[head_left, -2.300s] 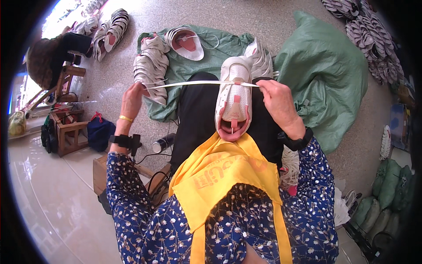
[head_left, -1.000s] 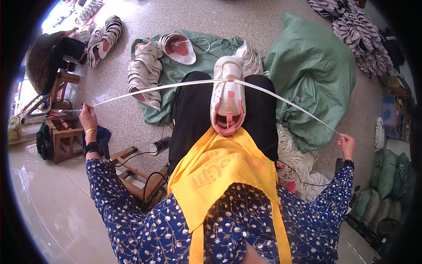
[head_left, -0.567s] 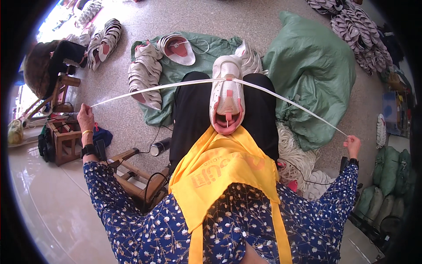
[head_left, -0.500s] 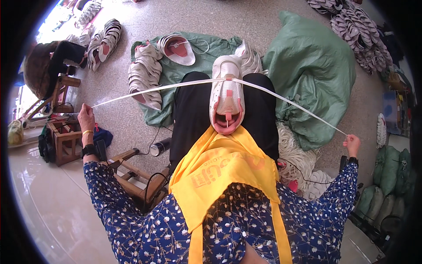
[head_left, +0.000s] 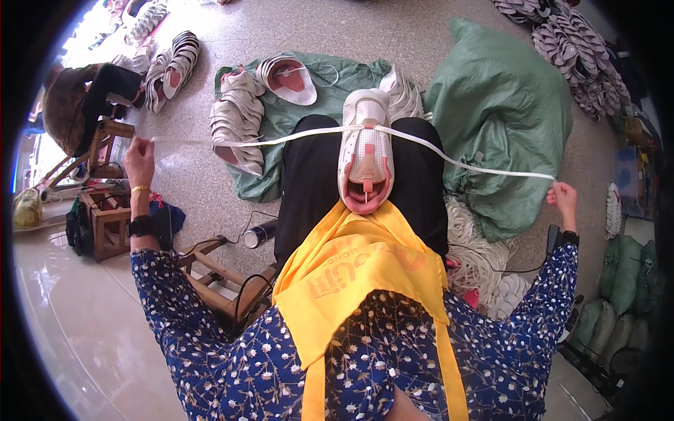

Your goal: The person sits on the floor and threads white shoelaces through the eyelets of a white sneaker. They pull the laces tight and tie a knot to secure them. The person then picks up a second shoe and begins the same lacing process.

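A white and pink shoe upper (head_left: 367,151) rests between my knees, its toe pointing away and its opening toward me. One white shoelace (head_left: 309,132) passes through the lowest eyelets near the toe and spreads out to both sides. Far out on the left, my left hand (head_left: 139,160) is closed on one lace end. My right hand (head_left: 563,200) pinches the other end, far out on the right. Both lace halves sag a little and look about equal in length.
Stacked white shoe uppers (head_left: 236,119) and a single upper (head_left: 289,81) lie on a green sheet (head_left: 309,67) ahead. A large green sack (head_left: 498,119) stands at right, beside a heap of white laces (head_left: 474,235). A wooden stool (head_left: 228,281) and a metal cup (head_left: 258,235) are at left.
Both hands have risen away from me, still gripping the lace ends. The lace, nearly taut before, now hangs looser, most clearly on the right. The shoe upper stays between my knees.
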The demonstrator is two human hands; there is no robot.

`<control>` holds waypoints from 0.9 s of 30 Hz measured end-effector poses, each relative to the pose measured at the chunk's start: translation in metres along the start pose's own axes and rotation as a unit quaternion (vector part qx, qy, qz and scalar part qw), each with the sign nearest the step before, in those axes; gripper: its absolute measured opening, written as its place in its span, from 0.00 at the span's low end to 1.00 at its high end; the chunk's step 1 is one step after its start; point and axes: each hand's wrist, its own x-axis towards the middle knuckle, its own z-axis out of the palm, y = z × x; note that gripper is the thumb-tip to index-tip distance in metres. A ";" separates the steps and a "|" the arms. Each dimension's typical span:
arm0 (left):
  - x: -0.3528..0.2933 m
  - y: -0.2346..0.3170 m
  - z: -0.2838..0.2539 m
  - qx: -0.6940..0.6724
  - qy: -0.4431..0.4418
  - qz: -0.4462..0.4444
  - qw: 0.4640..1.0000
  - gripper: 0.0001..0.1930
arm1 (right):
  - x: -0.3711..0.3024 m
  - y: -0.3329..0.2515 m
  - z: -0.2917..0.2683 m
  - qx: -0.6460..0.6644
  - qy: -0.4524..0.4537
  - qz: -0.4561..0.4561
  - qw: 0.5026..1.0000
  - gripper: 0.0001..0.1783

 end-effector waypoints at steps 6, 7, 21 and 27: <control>-0.005 -0.001 0.035 -0.390 0.010 -0.137 0.911 0.08 | -0.014 -0.027 0.006 0.412 0.139 -0.108 0.894 0.14; -0.022 0.033 0.061 -0.394 -0.157 -0.191 0.885 0.07 | -0.028 -0.011 0.021 0.418 0.071 -0.057 0.904 0.15; -0.135 0.298 0.060 -0.466 -0.346 0.071 0.812 0.05 | -0.189 -0.275 0.295 -0.014 -0.230 -0.315 0.921 0.08; -0.128 0.329 0.079 -0.395 -0.244 0.087 0.881 0.05 | -0.160 -0.291 0.342 -0.115 -0.101 -0.469 0.870 0.05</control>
